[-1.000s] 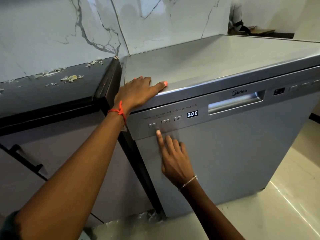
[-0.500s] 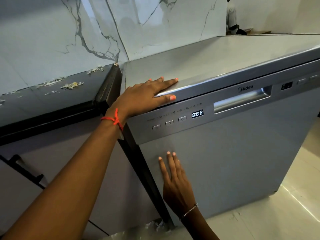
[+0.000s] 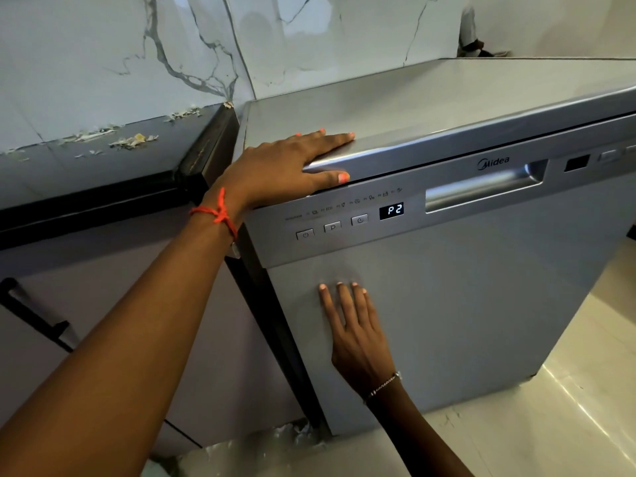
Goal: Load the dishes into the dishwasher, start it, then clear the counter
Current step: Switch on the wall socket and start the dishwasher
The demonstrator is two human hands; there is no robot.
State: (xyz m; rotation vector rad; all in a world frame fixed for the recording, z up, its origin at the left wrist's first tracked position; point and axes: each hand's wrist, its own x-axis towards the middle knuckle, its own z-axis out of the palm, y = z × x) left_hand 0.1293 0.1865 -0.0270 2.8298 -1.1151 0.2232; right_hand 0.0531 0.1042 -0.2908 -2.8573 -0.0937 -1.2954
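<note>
Dishwasher (image 3: 447, 304) fills frame from centre to 3 o'clock, door closed, display (image 3: 391, 210) reads P2. Left hand (image 3: 282, 166) flat, fingers spread over top edge at 11 o'clock, likely bracing. Right hand (image 3: 358, 332) flat, empty, on door at 6 o'clock below buttons (image 3: 332, 227), likely ready to press.

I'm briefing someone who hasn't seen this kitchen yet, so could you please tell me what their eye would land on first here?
The silver freestanding dishwasher fills the right of the view, door shut, its small lit display reading P2 on the control strip. The left hand lies flat over the top front edge, a red thread bracelet at the wrist. The right hand rests flat on the door below the buttons.
</note>
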